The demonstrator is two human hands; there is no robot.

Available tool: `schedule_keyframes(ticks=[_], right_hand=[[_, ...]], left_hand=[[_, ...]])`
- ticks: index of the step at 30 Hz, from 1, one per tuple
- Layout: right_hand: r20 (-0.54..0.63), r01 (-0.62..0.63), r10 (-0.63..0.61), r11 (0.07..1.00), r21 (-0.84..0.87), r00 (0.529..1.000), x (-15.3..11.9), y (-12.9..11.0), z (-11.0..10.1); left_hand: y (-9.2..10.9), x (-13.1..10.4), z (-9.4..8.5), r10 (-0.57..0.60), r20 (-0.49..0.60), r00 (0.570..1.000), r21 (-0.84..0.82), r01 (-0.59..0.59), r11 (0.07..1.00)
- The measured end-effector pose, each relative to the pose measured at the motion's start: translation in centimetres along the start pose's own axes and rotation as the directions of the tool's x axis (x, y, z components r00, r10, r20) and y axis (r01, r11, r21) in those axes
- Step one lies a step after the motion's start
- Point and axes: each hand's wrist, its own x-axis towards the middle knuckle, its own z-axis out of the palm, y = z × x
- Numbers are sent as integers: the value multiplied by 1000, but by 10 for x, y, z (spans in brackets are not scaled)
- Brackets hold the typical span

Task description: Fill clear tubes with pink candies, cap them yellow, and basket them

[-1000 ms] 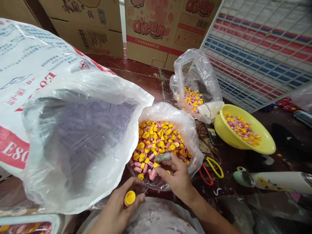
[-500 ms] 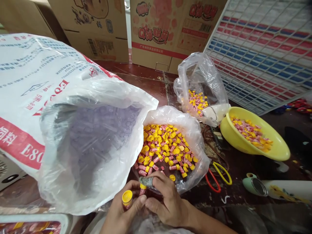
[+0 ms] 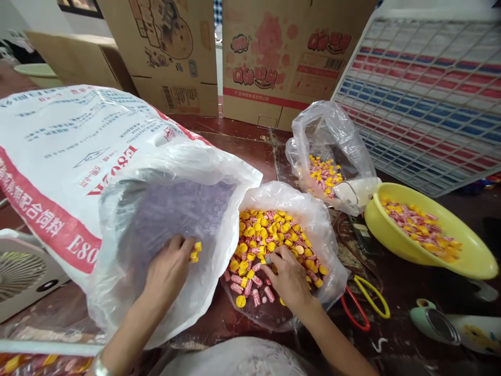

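My left hand [image 3: 168, 266] is inside the mouth of a large white printed sack [image 3: 188, 308], its fingers curled by the clear plastic tubes [image 3: 168, 209] there. Yellow caps [image 3: 194, 252] stick out at its thumb side, held in the hand. My right hand [image 3: 291, 279] is at the near side of a clear plastic bag [image 3: 313, 214] of pink-and-white wrapped pieces [image 3: 256, 297] and yellow caps. Its fingers are bent close together in the pile, a grey wrap [image 3: 268, 259] on one fingertip. What they pinch is hidden.
A second clear bag [image 3: 354, 136] and a yellow bowl [image 3: 407, 256] hold similar pieces. Yellow-handled and red-handled scissors [image 3: 371, 297] lie right of the pile. A green-capped bottle [image 3: 434, 324] lies at right. Cardboard boxes [image 3: 254, 68] and a white wire rack [image 3: 422, 99] stand behind; a fan [image 3: 23, 277] is at left.
My hands were together in front, with a yellow-capped tube in the left. They have parted: the left has moved into the sack, the right onto the pile. The capped tube is out of sight.
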Motion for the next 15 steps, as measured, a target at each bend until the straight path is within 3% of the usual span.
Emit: schedule_keyframes(ticks=[3,5,8,12,15], right_hand=[[7,-46,45,968,247,999,-2,2,-5],[37,-134,130,900,415,991,-3,4,-12],[136,-305,291,677,670,947,-5,0,-25],[263,-355,313,285,890,913,-1,-19,-37],[280,-326,263,153,933,923,7,-37,-39]], left_hand=[[8,20,7,81,-6,997,29,-81,996],[5,27,11,117,-18,993,12,-117,993],[-7,22,11,173,-44,984,-84,-176,981],[-14,-19,8,246,-199,948,-319,-300,899],[0,-69,8,287,-342,895,-531,-436,726]])
